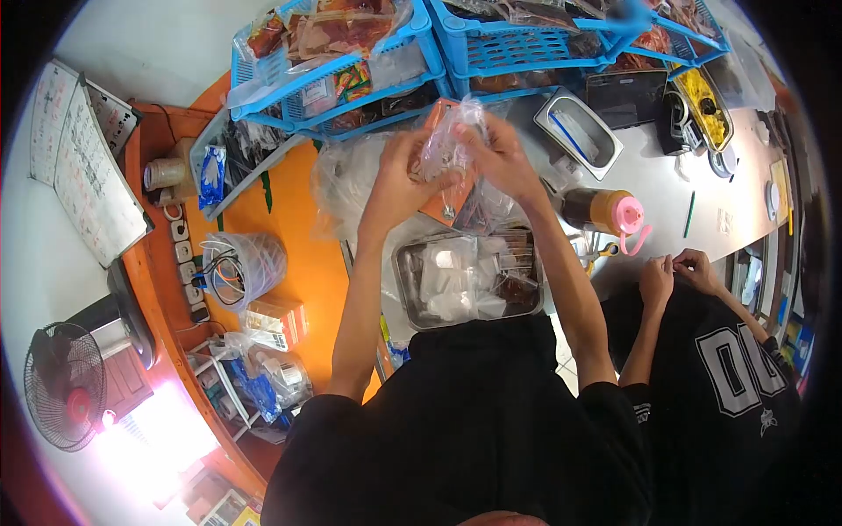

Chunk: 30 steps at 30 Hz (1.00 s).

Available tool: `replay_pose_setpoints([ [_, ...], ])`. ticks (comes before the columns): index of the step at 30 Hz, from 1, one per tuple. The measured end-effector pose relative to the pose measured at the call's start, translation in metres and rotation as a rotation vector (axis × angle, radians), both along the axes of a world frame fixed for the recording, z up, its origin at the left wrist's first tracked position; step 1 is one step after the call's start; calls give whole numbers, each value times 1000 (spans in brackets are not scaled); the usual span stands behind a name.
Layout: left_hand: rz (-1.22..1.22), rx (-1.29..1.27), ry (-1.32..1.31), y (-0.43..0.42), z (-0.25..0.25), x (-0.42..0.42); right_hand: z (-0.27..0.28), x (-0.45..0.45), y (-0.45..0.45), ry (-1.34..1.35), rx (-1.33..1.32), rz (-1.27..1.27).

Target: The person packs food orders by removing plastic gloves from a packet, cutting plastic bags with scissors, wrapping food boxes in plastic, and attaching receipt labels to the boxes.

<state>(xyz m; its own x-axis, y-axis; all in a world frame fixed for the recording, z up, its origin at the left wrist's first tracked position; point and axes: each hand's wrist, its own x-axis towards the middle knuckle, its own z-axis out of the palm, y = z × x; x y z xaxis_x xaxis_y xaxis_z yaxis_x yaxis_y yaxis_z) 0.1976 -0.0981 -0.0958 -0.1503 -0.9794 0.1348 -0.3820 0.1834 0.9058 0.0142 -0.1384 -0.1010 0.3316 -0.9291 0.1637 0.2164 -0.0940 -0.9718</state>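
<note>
Gripping a clear plastic bag (438,147) from both sides, left hand (400,182) and right hand (500,162) clamped on its thin film, likely to steady it. Holding it over an orange object (433,209), on the far side of a metal tray (398,285), apparently for working room.

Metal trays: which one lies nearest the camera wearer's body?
The tray of clear packets, right by the black shirt; the tray with a blue stick and the tray of yellow pieces lie farther off.

Clear plastic bag (445,156), crumpled, btwn L hand (405,177) & R hand (502,159), nr metal tray (401,289).
</note>
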Motion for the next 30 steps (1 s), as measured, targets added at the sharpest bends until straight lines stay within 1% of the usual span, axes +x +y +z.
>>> replay_pose_setpoints([
  [2,-55,-57,-198,0,-5,2,2,-9,-1,29,98,-58],
  [3,-56,-55,-196,1,-4,1,3,-14,-2,31,99,-59],
  [5,92,173,204,7,-1,-2,4,-24,-4,-108,140,-20],
  [6,94,172,205,9,2,-2,5,-30,-5,-107,140,-18],
  [8,361,135,538,13,7,1,8,-39,-7,-260,140,-5],
  [9,361,137,539,14,14,1,12,-41,-7,-259,142,-5],
  [11,341,-94,564,16,26,1,18,-46,-5,-345,355,-240],
  [12,342,-93,566,18,23,1,13,-50,-7,-344,355,-240],
  [14,372,-107,385,21,16,1,0,-58,-14,-317,191,-209],
  [15,372,-110,386,18,22,2,5,-57,-13,-316,188,-207],
  [17,251,-148,223,9,46,2,26,-52,-7,-191,79,-271],
  [18,257,-150,223,4,50,2,37,-48,-5,-149,42,-289],
  [20,249,-295,340,-15,55,1,54,-40,-4,-202,-88,-266],
  [21,251,-298,341,-25,59,1,62,-38,-4,-220,-133,-257],
  [22,273,-374,360,-33,63,2,66,-38,-3,-410,-109,-169],
  [23,293,-451,378,-38,68,2,66,-39,-4,-506,-97,-126],
  [24,293,-450,378,-38,74,5,65,-40,-4,-600,-83,-81],
  [26,277,-324,359,-36,86,13,58,-48,-7,-836,105,217],
  [27,274,-325,358,-33,80,16,51,-46,-6,-838,102,215],
  [29,352,-119,140,-27,56,24,32,-37,-1,-527,151,160],
  [30,354,-119,139,-25,50,22,27,-31,-1,-528,152,161],
])
